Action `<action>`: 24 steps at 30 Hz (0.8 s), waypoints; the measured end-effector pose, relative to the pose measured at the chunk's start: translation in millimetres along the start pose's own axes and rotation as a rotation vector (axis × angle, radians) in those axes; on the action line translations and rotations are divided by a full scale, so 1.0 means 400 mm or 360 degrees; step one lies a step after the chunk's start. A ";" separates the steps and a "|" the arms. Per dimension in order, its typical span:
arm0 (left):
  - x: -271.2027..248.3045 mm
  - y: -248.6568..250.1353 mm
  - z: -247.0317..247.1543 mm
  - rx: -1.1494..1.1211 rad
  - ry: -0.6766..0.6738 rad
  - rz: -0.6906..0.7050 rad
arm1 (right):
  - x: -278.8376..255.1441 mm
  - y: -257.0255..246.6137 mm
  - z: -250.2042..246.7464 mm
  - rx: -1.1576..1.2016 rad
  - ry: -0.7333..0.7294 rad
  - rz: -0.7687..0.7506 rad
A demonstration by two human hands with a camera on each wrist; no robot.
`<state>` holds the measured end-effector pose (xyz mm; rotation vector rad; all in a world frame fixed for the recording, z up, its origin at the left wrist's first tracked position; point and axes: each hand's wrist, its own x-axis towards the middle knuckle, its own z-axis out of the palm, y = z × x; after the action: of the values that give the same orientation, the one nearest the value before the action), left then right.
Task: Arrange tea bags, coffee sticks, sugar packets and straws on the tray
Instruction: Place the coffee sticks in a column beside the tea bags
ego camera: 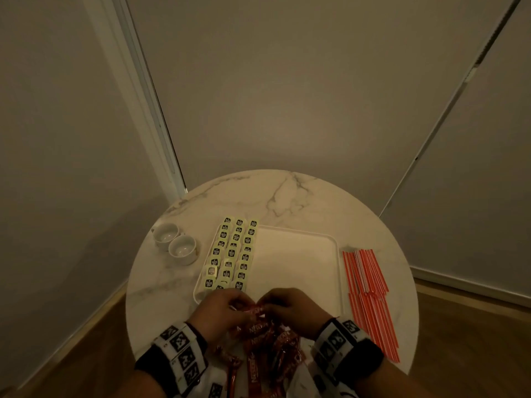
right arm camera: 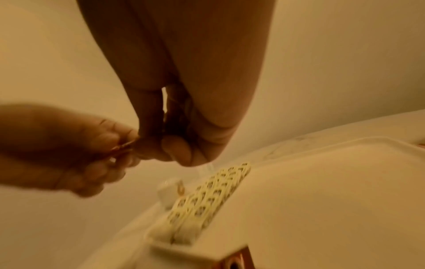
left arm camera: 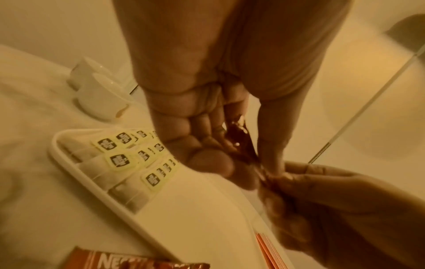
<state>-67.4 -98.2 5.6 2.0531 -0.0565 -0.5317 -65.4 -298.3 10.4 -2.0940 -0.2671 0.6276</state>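
Note:
A white tray (ego camera: 298, 242) lies on the round marble table, with three rows of tea bags (ego camera: 234, 252) along its left side. Both hands meet just in front of the tray's near edge. My left hand (ego camera: 221, 307) and right hand (ego camera: 287, 305) each pinch an end of one red coffee stick (ego camera: 256, 310). In the left wrist view the stick (left arm camera: 241, 145) runs between thumb and fingers. A pile of red coffee sticks (ego camera: 273, 343) lies under my wrists. Red-and-white straws (ego camera: 370, 294) lie right of the tray. No sugar packets show.
Two white cups (ego camera: 175, 244) stand left of the tray. The table (ego camera: 287, 196) sits close to pale walls, with wooden floor on both sides. The right part of the tray holds nothing.

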 end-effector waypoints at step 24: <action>0.035 0.029 0.009 -0.0833 0.0088 -0.0119 | 0.009 0.015 -0.018 0.1186 0.0192 0.0038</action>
<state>-54.1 -110.8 8.9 1.5602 0.1770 -0.4755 -58.8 -305.3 7.3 -1.4074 0.0625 0.5083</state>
